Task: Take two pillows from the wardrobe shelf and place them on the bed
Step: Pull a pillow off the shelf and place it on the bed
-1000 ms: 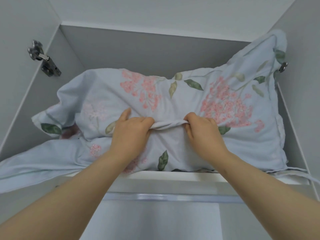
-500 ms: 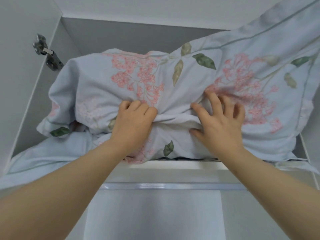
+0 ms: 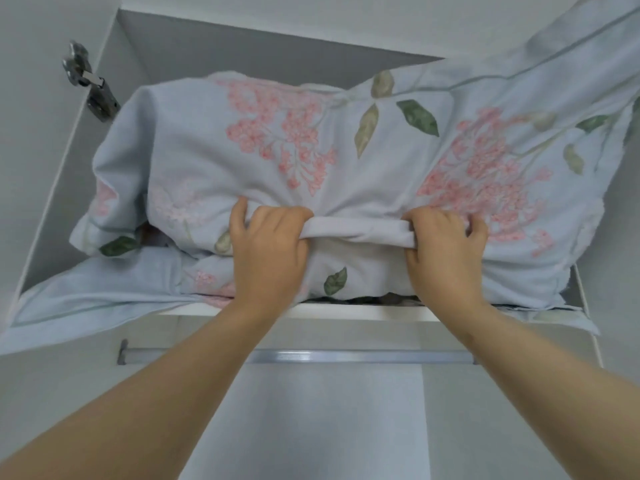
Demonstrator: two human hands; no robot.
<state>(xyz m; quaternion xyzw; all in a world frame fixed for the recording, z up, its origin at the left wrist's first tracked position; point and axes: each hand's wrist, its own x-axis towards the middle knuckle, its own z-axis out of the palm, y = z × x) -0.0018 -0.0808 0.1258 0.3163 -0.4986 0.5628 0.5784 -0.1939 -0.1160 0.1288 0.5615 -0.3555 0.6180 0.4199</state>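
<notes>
Left hand [image 3: 270, 252] and right hand [image 3: 446, 252] clutch the seemingly stacked pillow [image 3: 207, 150].

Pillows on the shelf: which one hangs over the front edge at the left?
The lower pillow: its flat border drapes past the shelf edge; the upper pillow, gripped by left hand and right hand, lies on top.

Bare forearms [image 3: 145, 393], bare left grip [image 3: 268, 252], bare right grip [image 3: 446, 252]
</notes>
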